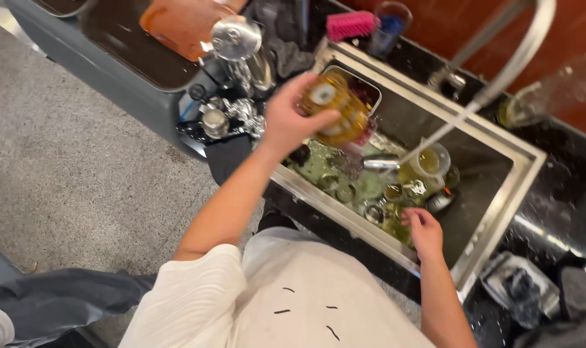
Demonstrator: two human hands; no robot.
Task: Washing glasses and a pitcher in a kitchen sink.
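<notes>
The glass sits gripped in our left hand, lifted above the sink — our right hand reaches, loosely open, among many cups still soaking — most washing seems left.

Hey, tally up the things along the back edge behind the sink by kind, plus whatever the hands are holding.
Pink scrub brush: 1
Blue-tinted glass: 1
Clear bottle lying down: 1
Amber glass in the left hand, held over the sink: 1
Right hand: holds 0
Total: 4
</notes>
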